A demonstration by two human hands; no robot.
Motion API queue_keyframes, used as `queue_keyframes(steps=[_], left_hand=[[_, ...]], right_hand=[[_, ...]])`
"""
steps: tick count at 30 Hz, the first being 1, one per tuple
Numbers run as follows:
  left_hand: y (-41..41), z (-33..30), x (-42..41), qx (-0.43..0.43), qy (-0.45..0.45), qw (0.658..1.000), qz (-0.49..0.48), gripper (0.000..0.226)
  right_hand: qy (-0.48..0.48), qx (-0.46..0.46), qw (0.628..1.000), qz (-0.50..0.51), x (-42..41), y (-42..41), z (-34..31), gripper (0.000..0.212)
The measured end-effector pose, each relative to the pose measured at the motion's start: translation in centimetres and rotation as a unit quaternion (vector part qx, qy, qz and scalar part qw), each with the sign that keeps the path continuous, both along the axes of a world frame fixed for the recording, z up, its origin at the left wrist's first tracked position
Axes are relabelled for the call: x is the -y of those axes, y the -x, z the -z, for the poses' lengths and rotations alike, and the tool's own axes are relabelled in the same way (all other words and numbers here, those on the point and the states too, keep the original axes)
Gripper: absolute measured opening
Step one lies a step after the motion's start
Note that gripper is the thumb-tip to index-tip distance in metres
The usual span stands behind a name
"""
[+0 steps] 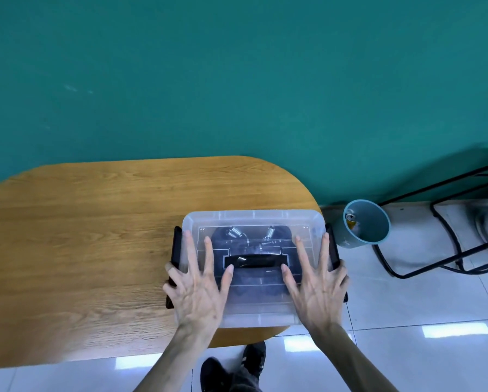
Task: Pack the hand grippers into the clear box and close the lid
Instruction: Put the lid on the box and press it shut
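The black hand grippers with bare steel coil springs (238, 232) already lie inside the clear rectangular plastic box (254, 312); at least 2 springs show through the plastic, but the exact count of grippers cannot be told. The box sits on the right end of the rounded wooden desk (95, 236), its near right corner reaching the desk edge.

On top of the box, the clear lid with a black carry handle (255, 261) lies flat and square over the rim, so the packing looks done and the lid is placed. The left hand (197, 284) presses flat on the left half of the lid, fingers spread and grasping nothing; its outer fingers reach down toward the black side latch (177, 244) on the box's left. The right hand (317, 284) mirrors it on the right half, also flat and empty, beside the black latch (333, 247) on the box's right.

Both latches appear to stand out from the box walls, so what likely remains is snapping those 2 latches shut.

To the right of the box, on the tiled floor, stands a teal plastic bin (367, 224).
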State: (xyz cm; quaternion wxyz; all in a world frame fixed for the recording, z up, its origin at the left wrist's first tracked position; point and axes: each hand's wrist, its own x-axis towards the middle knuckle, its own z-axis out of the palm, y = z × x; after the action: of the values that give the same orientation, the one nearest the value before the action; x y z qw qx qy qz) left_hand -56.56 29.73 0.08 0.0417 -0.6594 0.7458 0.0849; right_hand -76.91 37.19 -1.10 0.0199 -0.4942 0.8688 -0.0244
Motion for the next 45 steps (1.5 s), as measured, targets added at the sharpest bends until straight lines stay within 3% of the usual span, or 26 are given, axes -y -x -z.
queue_keyframes(steps=[11,45], left_hand=[[1.1,0.3,-0.5,0.032,0.013,0.999,-0.001,0.072],[0.8,2.1,-0.6,0.005,0.026,1.0,0.001,0.076]], right_hand=[[0.007,0.0,1.0,-0.001,0.0,-0.2,-0.2,0.069],[0.02,-0.012,1.0,-0.007,-0.1,-0.7,1.1,0.059]])
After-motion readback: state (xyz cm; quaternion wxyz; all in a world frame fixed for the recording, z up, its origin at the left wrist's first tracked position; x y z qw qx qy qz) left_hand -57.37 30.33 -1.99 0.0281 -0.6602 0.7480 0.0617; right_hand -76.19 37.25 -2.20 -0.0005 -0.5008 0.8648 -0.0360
